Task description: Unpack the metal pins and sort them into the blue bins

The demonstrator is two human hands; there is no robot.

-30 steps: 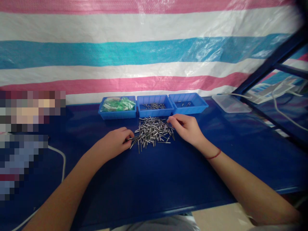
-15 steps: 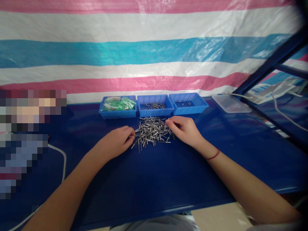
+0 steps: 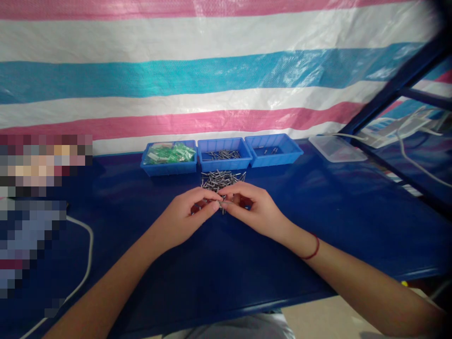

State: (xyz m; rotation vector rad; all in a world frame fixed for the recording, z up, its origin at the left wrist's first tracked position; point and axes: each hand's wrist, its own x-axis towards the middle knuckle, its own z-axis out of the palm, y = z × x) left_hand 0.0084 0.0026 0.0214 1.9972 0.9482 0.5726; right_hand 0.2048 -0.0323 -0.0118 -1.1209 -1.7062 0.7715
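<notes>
A heap of metal blind rivets, with thin pins and thicker silver sleeves, lies on the blue table. Just over its near side, my left hand and my right hand meet fingertip to fingertip. Both are closed in a pinch at a small metal piece, seemingly a rivet; the fingers largely cover it. Behind the heap stands the middle blue bin, holding more rivets. Part of the heap is hidden by my fingers.
A left blue bin holds green-and-clear plastic packets. The right blue bin contains a few small pieces. A clear plastic lid lies further right, near a dark metal frame. A white cable runs along the left.
My hands have come together from either side of the heap. The left moved right, the right moved slightly left and nearer me, and their fingertips now meet. The view shifted slightly.
</notes>
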